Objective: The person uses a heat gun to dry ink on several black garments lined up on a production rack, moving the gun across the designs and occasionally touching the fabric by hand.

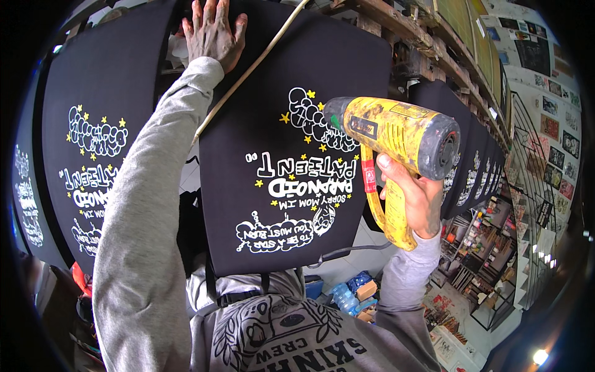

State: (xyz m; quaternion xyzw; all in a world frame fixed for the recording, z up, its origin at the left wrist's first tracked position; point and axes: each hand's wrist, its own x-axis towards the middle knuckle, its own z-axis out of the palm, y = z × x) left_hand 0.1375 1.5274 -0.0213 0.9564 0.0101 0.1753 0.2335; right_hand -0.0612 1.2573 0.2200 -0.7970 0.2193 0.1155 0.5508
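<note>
My right hand [414, 201] is closed round the handle of a yellow heat gun [403, 130] with dark, worn ends. Its nozzle points left, above a black printed fabric panel [248, 186]. White lettering, cloud-like outlines and small yellow stars cover this panel, and the gun hides part of the upper print. Fingers stretched out, my left hand [214, 34] lies at the panel's far left edge, holding nothing that I can see. A pale cord [251, 62] runs slantwise across the panel beside that hand. Below the gun's handle shows a grey cable [353, 248].
More black panels with the same print stand at left [93, 130] and in a row at right [474, 158]. Wooden rack beams [427, 40] run along the far side. Plastic bottles [345, 297] sit on the floor near me. Cluttered shelves [483, 248] and a picture-covered wall [548, 124] are farther right.
</note>
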